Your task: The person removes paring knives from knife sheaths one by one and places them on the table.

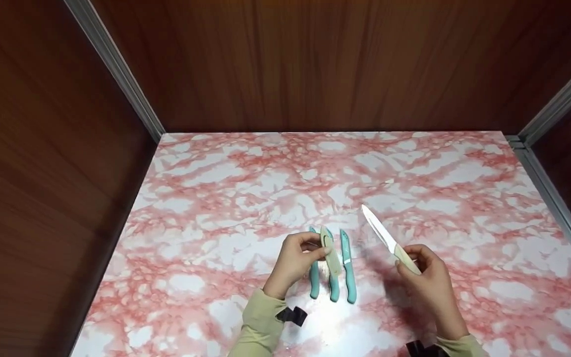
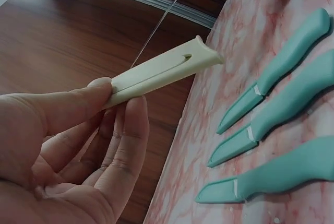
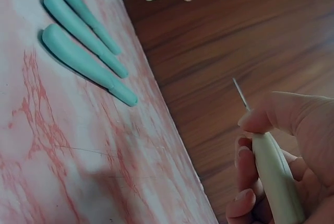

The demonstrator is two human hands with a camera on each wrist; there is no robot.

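Note:
My left hand (image 1: 296, 260) pinches a cream blade sheath (image 2: 162, 70) between thumb and fingers, its open end facing away from the palm. In my right hand (image 1: 427, 275) is a knife with a cream handle (image 3: 276, 182) and a bare metal blade (image 1: 378, 225), tip pointing up and to the left in the head view. Sheath and knife are apart. Beneath the left hand, three teal knives lie side by side on the table, all in teal sheaths; the rightmost teal knife (image 1: 348, 270) is fully visible, while the hand and cream sheath partly cover the others.
The table (image 1: 206, 208) has a red and white marbled top. Dark wood panels (image 1: 305, 64) rise behind it and at the sides, with metal rails (image 1: 122, 74) at the corners. A small pale mark (image 1: 389, 181) shows on the tabletop beyond the knife.

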